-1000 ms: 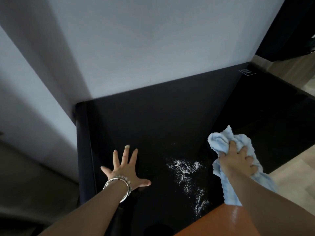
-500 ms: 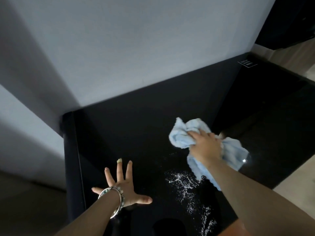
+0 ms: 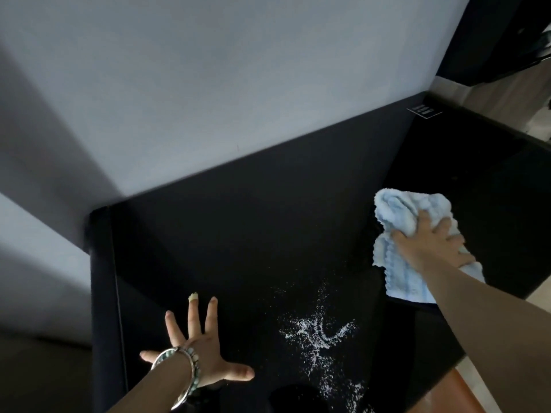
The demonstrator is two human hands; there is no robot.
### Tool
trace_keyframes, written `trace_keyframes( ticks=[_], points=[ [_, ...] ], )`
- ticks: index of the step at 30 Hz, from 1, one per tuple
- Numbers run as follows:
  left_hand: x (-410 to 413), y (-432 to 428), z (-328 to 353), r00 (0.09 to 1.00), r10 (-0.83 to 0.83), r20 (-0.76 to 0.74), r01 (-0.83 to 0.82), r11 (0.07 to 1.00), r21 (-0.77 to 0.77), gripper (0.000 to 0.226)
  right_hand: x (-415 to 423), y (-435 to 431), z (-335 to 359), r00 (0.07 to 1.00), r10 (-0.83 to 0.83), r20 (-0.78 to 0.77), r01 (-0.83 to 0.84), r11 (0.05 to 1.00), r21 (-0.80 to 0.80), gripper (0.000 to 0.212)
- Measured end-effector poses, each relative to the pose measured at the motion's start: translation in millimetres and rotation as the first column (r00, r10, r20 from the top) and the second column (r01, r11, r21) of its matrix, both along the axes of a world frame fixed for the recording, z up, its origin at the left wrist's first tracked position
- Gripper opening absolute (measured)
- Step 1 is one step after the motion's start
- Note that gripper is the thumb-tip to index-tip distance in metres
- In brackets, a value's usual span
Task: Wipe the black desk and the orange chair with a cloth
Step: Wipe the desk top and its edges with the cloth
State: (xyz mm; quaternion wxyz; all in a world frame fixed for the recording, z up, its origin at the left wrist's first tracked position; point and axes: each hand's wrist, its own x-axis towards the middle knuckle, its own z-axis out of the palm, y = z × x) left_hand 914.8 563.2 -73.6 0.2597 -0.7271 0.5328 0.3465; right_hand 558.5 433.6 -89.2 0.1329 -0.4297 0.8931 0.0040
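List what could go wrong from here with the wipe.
1. The cloth under the right hand sits right of the white powder; a sweep toward the near edge could push powder off the desk, perhaps onto the chair.
2. The left hand lies flat close to the powder, so a leftward stroke could smear powder onto it.

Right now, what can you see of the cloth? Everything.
The cloth is light blue and looks like soft, ribbed terry. It lies bunched and crumpled, not folded flat, on the right part of the black desk. The right hand presses on it from above, fingers spread over the folds. The white powder lies apart from it, nearer the person.
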Motion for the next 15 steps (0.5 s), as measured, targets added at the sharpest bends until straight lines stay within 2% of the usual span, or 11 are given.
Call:
trace_keyframes(
  ticks=[2,5,7,10,13,15],
  points=[
    [1,1,-7,0.999,0.043,-0.027,-0.045,0.997,-0.067,0.121,9,-8,-3,1.0,-0.012,-0.022,0.012,1.0,-0.021,0.081],
    [0,5,-19,0.99,0.135,-0.035,-0.139,0.958,-0.252,0.086,25,-25,-1,0.999,0.008,-0.042,-0.009,1.0,-0.014,0.073],
    [-5,6,-26,0.987,0.162,0.013,-0.147,0.921,-0.36,0.073,38,-33,-3,0.996,0.076,-0.053,-0.078,0.996,-0.036,0.066],
    [-6,-5,-29,0.987,0.149,0.06,-0.108,0.889,-0.444,0.066,62,-33,-4,0.956,0.269,-0.117,-0.281,0.955,-0.1,0.056],
    [1,-32,-26,0.996,0.078,0.043,-0.05,0.89,-0.453,0.065,91,-12,-6,0.846,0.496,-0.196,-0.531,0.819,-0.216,0.048],
    [1,-50,-24,0.997,0.077,0.014,-0.064,0.905,-0.422,0.07,107,5,-7,0.724,0.669,-0.167,-0.682,0.658,-0.32,0.042]
  ],
)
